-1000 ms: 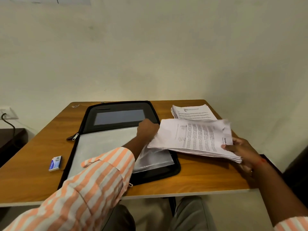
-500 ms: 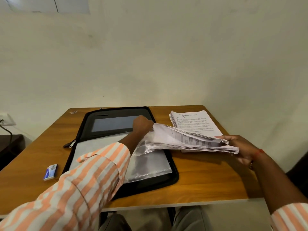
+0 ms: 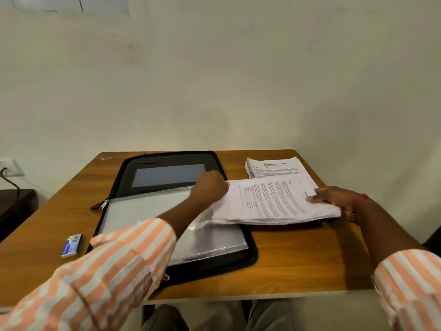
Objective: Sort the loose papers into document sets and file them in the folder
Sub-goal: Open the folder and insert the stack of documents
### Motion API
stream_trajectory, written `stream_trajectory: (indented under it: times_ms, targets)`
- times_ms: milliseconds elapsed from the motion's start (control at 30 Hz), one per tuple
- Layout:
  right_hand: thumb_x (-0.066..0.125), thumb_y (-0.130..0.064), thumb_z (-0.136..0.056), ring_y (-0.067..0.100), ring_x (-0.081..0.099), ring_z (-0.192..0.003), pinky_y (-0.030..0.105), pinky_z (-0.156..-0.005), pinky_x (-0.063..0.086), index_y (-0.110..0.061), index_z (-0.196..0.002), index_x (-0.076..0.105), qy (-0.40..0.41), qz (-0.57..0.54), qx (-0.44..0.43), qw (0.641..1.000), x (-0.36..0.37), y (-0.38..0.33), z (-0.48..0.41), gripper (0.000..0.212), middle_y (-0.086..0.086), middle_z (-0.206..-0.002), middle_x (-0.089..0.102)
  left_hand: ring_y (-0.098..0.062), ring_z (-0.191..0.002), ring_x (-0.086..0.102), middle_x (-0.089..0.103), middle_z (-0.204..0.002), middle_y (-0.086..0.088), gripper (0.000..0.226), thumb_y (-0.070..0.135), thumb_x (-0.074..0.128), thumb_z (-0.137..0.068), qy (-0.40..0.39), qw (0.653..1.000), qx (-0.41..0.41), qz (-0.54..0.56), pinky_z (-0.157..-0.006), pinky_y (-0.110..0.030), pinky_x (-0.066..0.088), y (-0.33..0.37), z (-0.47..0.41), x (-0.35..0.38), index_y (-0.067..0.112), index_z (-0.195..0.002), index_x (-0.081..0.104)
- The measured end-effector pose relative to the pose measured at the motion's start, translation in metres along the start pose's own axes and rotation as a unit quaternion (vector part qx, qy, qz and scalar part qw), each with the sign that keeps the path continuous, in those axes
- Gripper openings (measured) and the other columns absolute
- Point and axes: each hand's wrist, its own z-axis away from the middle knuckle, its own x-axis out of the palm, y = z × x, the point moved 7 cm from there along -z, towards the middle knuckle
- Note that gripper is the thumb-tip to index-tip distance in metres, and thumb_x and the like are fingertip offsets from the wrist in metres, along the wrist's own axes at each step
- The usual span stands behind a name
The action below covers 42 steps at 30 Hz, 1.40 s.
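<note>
A black zip folder [image 3: 249,256] lies open on the wooden table [image 3: 298,266], its clear plastic sleeves [image 3: 214,242] facing up. My left hand [image 3: 210,186] is curled at the upper right corner of a sleeve, holding the sleeve edge where a thick stack of printed papers [image 3: 274,201] meets it. My right hand [image 3: 334,199] grips the right end of that stack, thumb on top. The stack's left end lies over the folder's right side. A second pile of printed papers [image 3: 274,167] rests at the table's far right.
A small blue and white box [image 3: 71,245] lies near the table's left front. The folder's zip pull [image 3: 101,205] sticks out to the left. A wall stands right behind the table, with a socket and cable [image 3: 9,170] at far left.
The held stack has come down from a raised tilt to lie nearly flat, its left end now at the sleeve by my left hand. My head has tipped slightly downward.
</note>
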Motion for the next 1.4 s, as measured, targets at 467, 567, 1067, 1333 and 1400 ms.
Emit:
stream_trajectory:
  times_ms: [467,567,1067,1333,1400]
  targets:
    - [0.069,-0.005,-0.092,0.030,0.067,-0.106,0.043,-0.098,0.052,-0.013,-0.114,0.068,0.097,0.164,-0.146,0.971,0.033,-0.022,-0.021,0.023,0.013,-0.122,0.069,-0.022,-0.158,0.000,0.002,-0.171,0.001,0.074,0.064,0.022,-0.103,-0.084,0.987,0.072,-0.114,-0.125,-0.040,0.000,-0.017,0.095,0.060,0.023,-0.163,0.010]
    - [0.066,-0.006,-0.093,0.024,0.065,-0.104,0.031,-0.083,0.048,-0.007,-0.126,0.065,0.102,0.162,-0.160,0.968,0.065,-0.030,-0.014,0.033,0.008,-0.123,0.067,-0.021,-0.158,0.000,0.001,-0.171,0.001,0.077,0.067,0.020,-0.102,-0.086,0.987,0.072,-0.112,-0.126,-0.041,0.001,-0.015,0.092,0.062,0.023,-0.163,0.009]
    - [0.067,-0.015,-0.093,0.022,0.062,-0.099,0.025,-0.088,0.044,-0.011,-0.100,0.077,0.200,0.187,-0.191,0.943,0.177,-0.038,-0.005,0.013,0.006,-0.107,0.072,-0.022,-0.152,0.029,0.034,-0.163,0.000,0.065,0.060,0.027,-0.104,0.003,0.991,0.088,-0.101,-0.125,-0.040,0.017,-0.016,0.111,0.036,0.021,-0.154,0.043]
    - [0.064,-0.008,-0.084,0.020,0.071,-0.076,0.030,-0.069,0.058,-0.018,-0.078,0.078,0.167,0.108,-0.159,0.967,0.211,-0.035,-0.002,0.019,0.000,-0.080,0.075,-0.021,-0.145,0.042,0.053,-0.151,-0.002,0.061,0.059,0.032,-0.104,0.044,0.986,0.122,-0.108,-0.121,-0.038,0.026,-0.014,0.126,0.035,0.019,-0.144,0.056]
    - [0.058,-0.009,-0.087,0.023,0.070,-0.068,0.026,-0.058,0.055,-0.013,-0.079,0.078,0.154,0.109,-0.153,0.970,0.221,-0.037,-0.003,0.022,0.006,-0.079,0.075,-0.020,-0.142,0.046,0.058,-0.146,-0.001,0.057,0.056,0.035,-0.103,0.059,0.984,0.129,-0.106,-0.120,-0.038,0.029,-0.013,0.128,0.033,0.020,-0.140,0.060]
